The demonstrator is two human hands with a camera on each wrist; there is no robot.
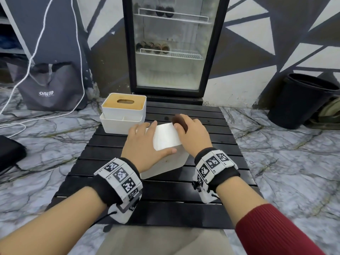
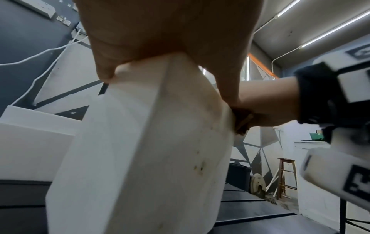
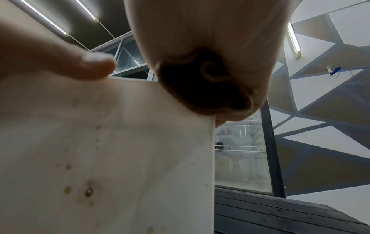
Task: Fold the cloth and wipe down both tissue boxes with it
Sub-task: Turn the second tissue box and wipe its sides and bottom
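A white tissue box [image 1: 165, 137] stands tilted in the middle of the black slatted table [image 1: 165, 190]. My left hand [image 1: 143, 142] grips its upper left part, thumb along the near edge. My right hand [image 1: 193, 135] holds a bunched brown cloth [image 1: 179, 121] against the box's far right top edge. The left wrist view shows the box [image 2: 150, 150] under my palm and the cloth [image 2: 242, 121] at its right side. In the right wrist view, brown spots dot the box's side [image 3: 120, 150] below the cloth [image 3: 200, 88]. A second tissue box [image 1: 125, 105], with a wooden lid, stands at the table's back left.
A glass-door fridge [image 1: 173, 46] stands just behind the table. On the marble floor are a black bin [image 1: 301, 102] at the right, a grey bag [image 1: 49, 85] with white cables at the left, and a dark object [image 1: 9, 153] at the left edge.
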